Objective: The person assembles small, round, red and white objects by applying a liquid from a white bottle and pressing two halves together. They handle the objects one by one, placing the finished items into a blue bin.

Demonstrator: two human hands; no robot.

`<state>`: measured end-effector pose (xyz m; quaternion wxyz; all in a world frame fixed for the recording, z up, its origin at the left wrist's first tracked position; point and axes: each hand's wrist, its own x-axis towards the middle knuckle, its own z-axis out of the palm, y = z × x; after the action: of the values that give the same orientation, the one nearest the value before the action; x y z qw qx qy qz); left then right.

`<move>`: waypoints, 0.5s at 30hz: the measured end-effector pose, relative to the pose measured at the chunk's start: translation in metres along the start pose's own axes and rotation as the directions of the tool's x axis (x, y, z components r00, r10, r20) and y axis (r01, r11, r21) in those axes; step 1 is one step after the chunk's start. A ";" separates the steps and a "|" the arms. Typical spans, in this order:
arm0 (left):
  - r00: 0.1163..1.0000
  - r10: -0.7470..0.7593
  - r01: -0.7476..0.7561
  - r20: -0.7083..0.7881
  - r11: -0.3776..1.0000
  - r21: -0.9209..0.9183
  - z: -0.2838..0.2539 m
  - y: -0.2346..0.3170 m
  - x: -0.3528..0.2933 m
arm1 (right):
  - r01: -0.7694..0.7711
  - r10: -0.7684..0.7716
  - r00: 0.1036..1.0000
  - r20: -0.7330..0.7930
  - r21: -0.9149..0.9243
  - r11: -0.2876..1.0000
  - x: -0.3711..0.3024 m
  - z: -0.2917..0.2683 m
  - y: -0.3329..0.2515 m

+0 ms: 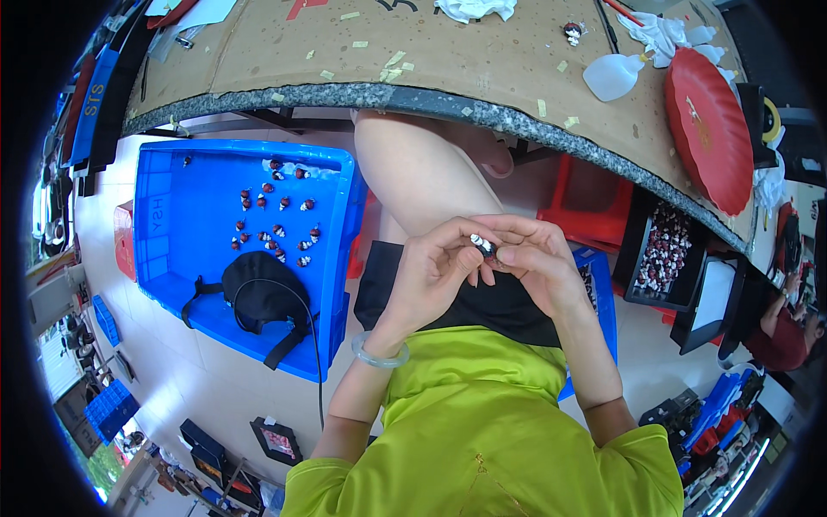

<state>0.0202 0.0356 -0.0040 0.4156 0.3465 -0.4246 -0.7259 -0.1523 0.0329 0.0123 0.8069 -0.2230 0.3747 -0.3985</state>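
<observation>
Here L hand (444, 263) & R hand (538, 258) pinch 1 figurine (482, 246) over the lap (379, 280), prob. to steady it, w/ more figurines (284, 203) spread in the bin (202, 215), maybe avoiding knocks.

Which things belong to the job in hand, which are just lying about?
Likely the job's:
small figurine, in left hand and right hand
similar figurines in blue bin
black tray of small pieces

Apparently just lying about:
black bag
tape roll
crumpled tissue
</observation>
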 end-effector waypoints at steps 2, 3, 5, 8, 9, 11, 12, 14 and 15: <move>1.000 0.001 -0.001 0.014 1.000 0.006 -0.001 -0.001 0.000 | -0.004 0.005 1.000 0.015 -0.030 1.000 0.000 0.000 0.000; 1.000 0.005 -0.005 0.016 1.000 0.005 -0.002 -0.001 0.000 | 0.001 -0.001 1.000 0.016 -0.024 1.000 0.001 -0.001 0.001; 1.000 0.007 -0.007 0.007 1.000 -0.002 -0.001 -0.001 0.000 | 0.013 -0.013 1.000 0.019 -0.013 1.000 0.002 -0.001 0.002; 1.000 0.001 -0.002 -0.013 1.000 -0.017 0.001 0.003 0.000 | 0.021 -0.021 1.000 0.012 -0.029 0.999 0.002 -0.001 0.003; 1.000 -0.001 0.001 -0.013 1.000 -0.019 0.001 0.003 -0.001 | 0.023 -0.022 1.000 0.017 -0.028 0.999 0.002 -0.001 0.004; 1.000 -0.005 0.005 -0.013 1.000 -0.024 0.000 0.003 -0.001 | 0.027 -0.026 0.999 0.028 -0.027 0.999 0.002 -0.001 0.004; 1.000 -0.006 0.006 -0.012 1.000 -0.028 0.000 0.003 -0.001 | 0.029 -0.029 1.000 0.005 -0.033 0.999 0.002 0.000 0.003; 1.000 -0.005 0.005 -0.012 0.999 -0.034 0.000 0.003 0.000 | 0.034 -0.036 0.999 -0.040 -0.046 0.998 0.001 0.003 0.003; 1.000 -0.004 0.003 -0.013 0.999 -0.035 0.000 0.003 0.000 | 0.041 -0.043 0.998 -0.040 -0.052 0.998 0.001 0.003 0.004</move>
<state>0.0213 0.0347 -0.0012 0.4232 0.3447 -0.4084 -0.7316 -0.1475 0.0347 0.0114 0.7843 -0.2431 0.3967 -0.4104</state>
